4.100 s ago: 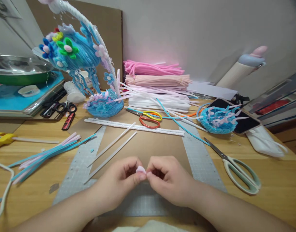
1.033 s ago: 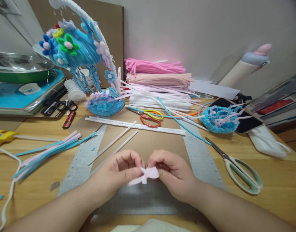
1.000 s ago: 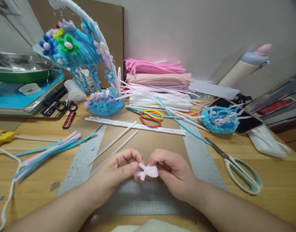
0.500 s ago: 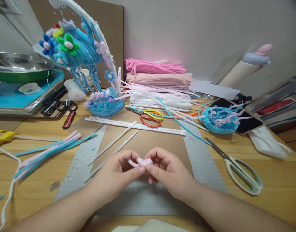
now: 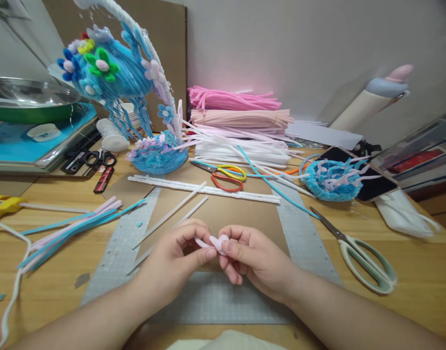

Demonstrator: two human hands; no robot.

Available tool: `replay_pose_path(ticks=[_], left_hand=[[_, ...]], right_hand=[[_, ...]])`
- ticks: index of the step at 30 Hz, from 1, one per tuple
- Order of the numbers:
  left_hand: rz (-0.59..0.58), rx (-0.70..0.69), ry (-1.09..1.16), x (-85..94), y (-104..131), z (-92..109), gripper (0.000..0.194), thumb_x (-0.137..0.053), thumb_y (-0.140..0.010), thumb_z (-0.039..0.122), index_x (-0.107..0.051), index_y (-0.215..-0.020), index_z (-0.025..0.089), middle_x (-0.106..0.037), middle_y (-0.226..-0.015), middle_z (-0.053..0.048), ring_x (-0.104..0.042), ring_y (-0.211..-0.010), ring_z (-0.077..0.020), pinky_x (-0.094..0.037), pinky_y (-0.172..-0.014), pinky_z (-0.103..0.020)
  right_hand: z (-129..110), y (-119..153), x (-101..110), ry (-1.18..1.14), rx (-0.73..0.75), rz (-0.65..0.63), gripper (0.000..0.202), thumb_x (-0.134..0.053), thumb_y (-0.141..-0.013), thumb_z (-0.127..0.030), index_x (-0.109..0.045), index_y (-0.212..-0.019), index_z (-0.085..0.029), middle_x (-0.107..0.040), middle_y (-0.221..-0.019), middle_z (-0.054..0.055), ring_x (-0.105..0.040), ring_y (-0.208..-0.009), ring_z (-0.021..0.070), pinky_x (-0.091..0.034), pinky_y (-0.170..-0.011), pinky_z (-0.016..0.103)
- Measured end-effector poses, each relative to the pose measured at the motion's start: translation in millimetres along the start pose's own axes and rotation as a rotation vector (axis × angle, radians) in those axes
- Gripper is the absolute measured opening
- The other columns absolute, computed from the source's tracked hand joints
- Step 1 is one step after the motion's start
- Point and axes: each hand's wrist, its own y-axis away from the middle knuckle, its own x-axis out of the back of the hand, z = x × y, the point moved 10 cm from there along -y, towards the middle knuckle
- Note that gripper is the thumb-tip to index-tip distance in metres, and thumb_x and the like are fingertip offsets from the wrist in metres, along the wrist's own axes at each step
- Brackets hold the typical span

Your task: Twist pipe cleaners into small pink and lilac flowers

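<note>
Between my two hands is a small pale pink fuzzy piece (image 5: 218, 243), bent into loops. My left hand (image 5: 184, 255) pinches its left end between thumb and fingers. The thumb and index finger of my right hand (image 5: 250, 253) grip the looped right part, with the lower fingers curled beneath. Both hands are above a brown board (image 5: 245, 211) that lies on a grey cutting mat (image 5: 223, 301). Two translucent sticks (image 5: 172, 214) and a pair of white fuzzy stems (image 5: 204, 188) lie just beyond my hands.
Green-handled scissors (image 5: 368, 265) lie at right, red-and-yellow scissors (image 5: 228, 177) ahead. A blue jellyfish-like decoration (image 5: 113, 73) hangs at back left. Bundles of fuzzy stems (image 5: 241, 119) are stacked by the wall. A yellow glue gun (image 5: 4, 206) sits at far left, a blue fuzzy piece (image 5: 330, 182) at right.
My right hand has shifted its hold on the pink piece, its thumb now higher and its lower fingers reaching further down. The loops have tilted.
</note>
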Motion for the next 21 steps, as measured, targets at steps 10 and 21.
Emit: replay_pose_path(ticks=[10, 21], left_hand=[[-0.164, 0.058, 0.316, -14.6, -1, -5, 0.005, -0.070, -0.074, 0.022, -0.066, -0.074, 0.019, -0.048, -0.082, 0.001, -0.050, -0.077, -0.0115, -0.041, -0.071, -0.022], [-0.240, 0.068, 0.415, -25.6, 2, -1, 0.008, -0.071, -0.073, 0.018, -0.063, -0.071, 0.017, -0.050, -0.082, 0.001, -0.051, -0.075, -0.0105, -0.041, -0.069, -0.022]], right_hand=[[13, 5, -12, -0.196, -0.165, -0.150, 0.021, -0.069, -0.077, -0.026, -0.051, -0.082, -0.015, -0.062, -0.059, -0.003, -0.053, -0.038, 0.0040, -0.036, -0.035, 0.010], [27, 11, -17, -0.238, -0.335, -0.216, 0.016, -0.067, -0.080, -0.023, -0.055, -0.085, -0.015, -0.063, -0.062, -0.001, -0.055, -0.040, 0.0040, -0.038, -0.033, 0.008]])
